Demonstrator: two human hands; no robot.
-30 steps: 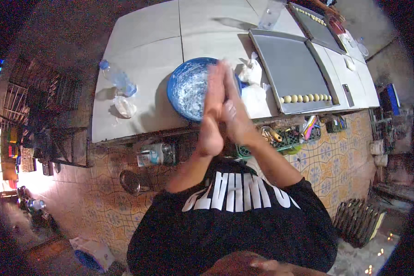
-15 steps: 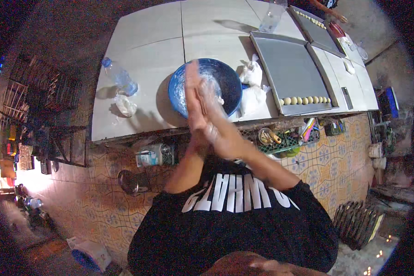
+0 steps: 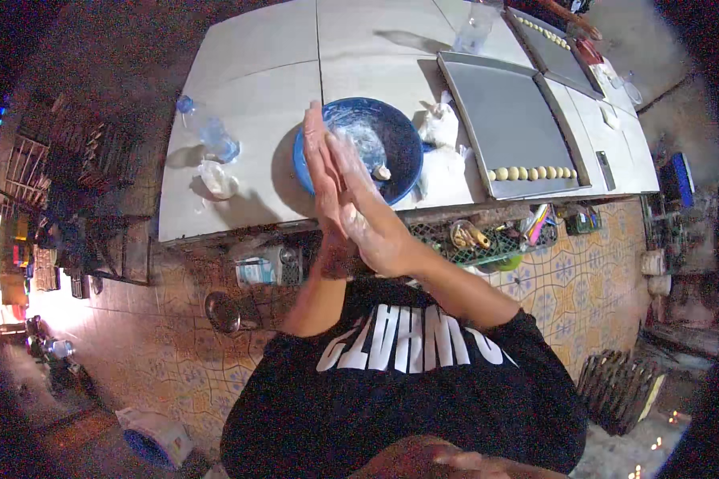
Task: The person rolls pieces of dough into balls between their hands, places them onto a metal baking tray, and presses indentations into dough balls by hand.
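My left hand (image 3: 321, 172) and my right hand (image 3: 367, 219) are raised palm to palm over the near side of a blue bowl (image 3: 415, 164). Fingers on both are stretched out straight, pointing away from me. White powder coats the right hand's fingers and knuckles. Whether anything lies between the palms is hidden. Inside the bowl, white flour (image 3: 365, 142) is smeared over the bottom, and a small pale lump of dough (image 3: 383, 172) sits near its right wall. Right of the bowl, a metal tray (image 3: 503, 112) carries a row of pale dough balls (image 3: 533, 173) along its near edge.
White plastic bags (image 3: 440, 124) stand between bowl and tray. A clear bottle (image 3: 214, 137) and a small knotted bag (image 3: 218, 180) are on the table's left. A second tray (image 3: 547, 56) lies farther right, near another person's hand (image 3: 587, 30). Below the table edge hangs a green basket (image 3: 487, 254).
My pressed hands have shifted slightly left and are less blurred. The dough lump in the bowl, mostly covered before, now shows clearly. The view has moved slightly.
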